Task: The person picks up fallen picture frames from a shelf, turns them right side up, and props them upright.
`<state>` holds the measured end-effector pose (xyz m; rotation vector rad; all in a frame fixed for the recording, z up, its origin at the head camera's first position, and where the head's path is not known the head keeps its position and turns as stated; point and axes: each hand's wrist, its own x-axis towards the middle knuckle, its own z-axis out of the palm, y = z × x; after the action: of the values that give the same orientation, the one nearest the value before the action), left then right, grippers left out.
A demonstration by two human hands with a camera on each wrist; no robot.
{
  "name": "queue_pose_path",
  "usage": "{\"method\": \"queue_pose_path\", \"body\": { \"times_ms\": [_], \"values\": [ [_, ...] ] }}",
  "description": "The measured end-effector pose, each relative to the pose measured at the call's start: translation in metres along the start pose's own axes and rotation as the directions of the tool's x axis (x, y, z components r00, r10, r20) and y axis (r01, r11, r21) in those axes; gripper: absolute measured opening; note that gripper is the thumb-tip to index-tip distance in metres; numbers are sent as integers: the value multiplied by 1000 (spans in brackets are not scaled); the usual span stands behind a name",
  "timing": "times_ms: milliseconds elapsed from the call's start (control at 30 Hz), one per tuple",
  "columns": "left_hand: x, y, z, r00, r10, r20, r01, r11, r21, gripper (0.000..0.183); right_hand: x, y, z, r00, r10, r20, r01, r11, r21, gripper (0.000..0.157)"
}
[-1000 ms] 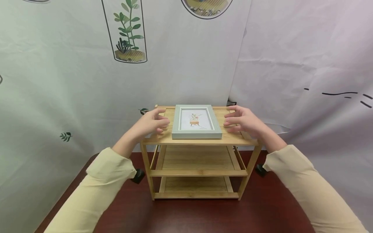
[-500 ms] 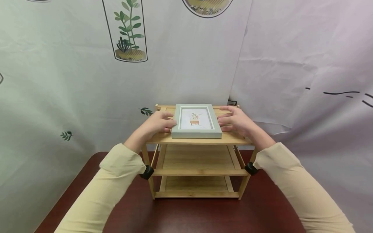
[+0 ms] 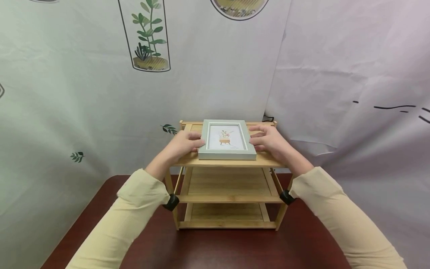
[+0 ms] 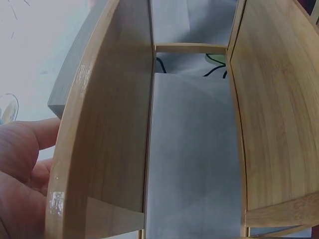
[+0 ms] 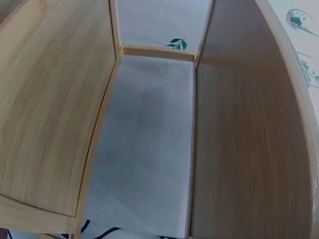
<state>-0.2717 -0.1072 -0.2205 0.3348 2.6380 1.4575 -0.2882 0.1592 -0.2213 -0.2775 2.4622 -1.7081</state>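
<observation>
A pale green picture frame with a potted-plant print lies flat on the top board of a wooden shelf. My left hand holds its left side, the thumb over that edge. From the opposite side my right hand grips the right edge with thumb and fingers. In the left wrist view, part of my left hand shows beside the shelf's top rail, a digit at the corner of the picture frame. My right hand is out of sight in the right wrist view.
The shelf has a middle board and a lower board, and it stands on a dark red table. Behind hangs a white cloth printed with plants. Black wrist straps sit near the shelf's front legs.
Both hands have moved inward from beside the picture frame to its left and right edges. The picture frame stays in its place on the shelf.
</observation>
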Motion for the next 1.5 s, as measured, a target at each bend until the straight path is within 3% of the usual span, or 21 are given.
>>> {"method": "queue_pose_path", "body": {
  "times_ms": [300,500,733,867,1067,1200,1300,1500],
  "values": [
    [-3,-1,4,999,20,-41,-20,1000,14,47,-3,3,3,998,-55,-38,54,998,-17,53],
    [-3,-3,6,995,62,-74,-66,997,-51,43,-3,6,3,993,-106,-56,108,994,29,58],
    [-3,-2,13,976,113,-188,-137,983,-119,41,-3,8,3,979,-173,-104,186,974,129,59],
    [-3,-1,16,960,144,-240,-175,978,-115,45,-4,9,4,947,-276,-166,294,952,91,58],
    [-3,0,20,927,215,-307,-255,962,-94,55,-4,13,6,850,-465,-248,474,880,-27,53],
    [-2,0,24,894,282,-348,-314,949,-37,56,-4,14,7,807,-520,-278,523,849,-70,52],
    [-2,0,27,870,318,-376,-352,936,-23,56,-5,13,8,794,-528,-301,533,843,-72,52],
    [-2,1,31,831,372,-413,-413,911,-11,59,-8,11,8,793,-510,-334,529,848,-37,51]
  ]
}}
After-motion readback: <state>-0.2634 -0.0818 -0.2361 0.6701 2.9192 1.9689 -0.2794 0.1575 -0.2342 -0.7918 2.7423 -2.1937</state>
